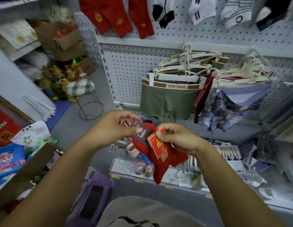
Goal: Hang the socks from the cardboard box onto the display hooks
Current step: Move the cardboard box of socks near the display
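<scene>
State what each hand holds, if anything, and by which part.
Both grip one bundle of red socks: the left hand pinches its dark card tag, the right hand pinches its red-and-gold label.

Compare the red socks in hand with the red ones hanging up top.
The held socks are bunched in the left hand and right hand; the hanging socks lie flat on the pegboard. The held socks show a card label; the hanging socks show gold emblems. Both are red.

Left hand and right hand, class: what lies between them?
In the head view, red socks span the gap: the left hand pinches their dark label, the right hand pinches their red label.
</scene>
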